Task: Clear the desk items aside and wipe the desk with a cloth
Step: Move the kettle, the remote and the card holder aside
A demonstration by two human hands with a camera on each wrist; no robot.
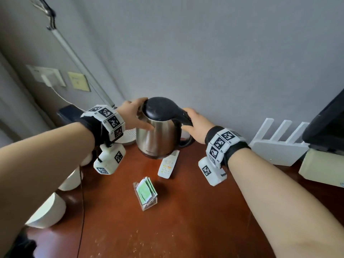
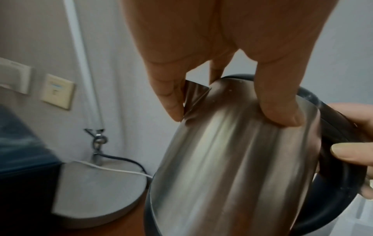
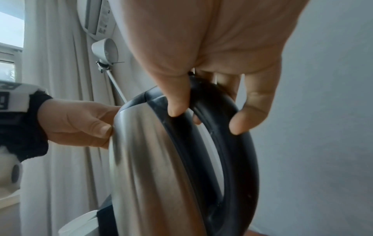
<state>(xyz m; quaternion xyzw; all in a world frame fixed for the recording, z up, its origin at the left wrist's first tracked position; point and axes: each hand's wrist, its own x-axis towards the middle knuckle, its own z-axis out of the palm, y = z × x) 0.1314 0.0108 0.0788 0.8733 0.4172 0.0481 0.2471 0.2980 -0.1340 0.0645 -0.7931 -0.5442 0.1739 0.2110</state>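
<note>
A steel kettle with a black lid and handle stands at the back of the reddish wooden desk, near the wall. My left hand grips its upper body by the spout; in the left wrist view the thumb and fingers press on the steel kettle. My right hand holds the black handle, its fingers curled around the top of the loop. I cannot tell whether the kettle's bottom touches the desk. No cloth is in view.
A white remote lies just in front of the kettle, and a clear holder of green packets stands nearer me. White cups line the left edge. A lamp base sits left of the kettle. A white router and dark screen stand at right.
</note>
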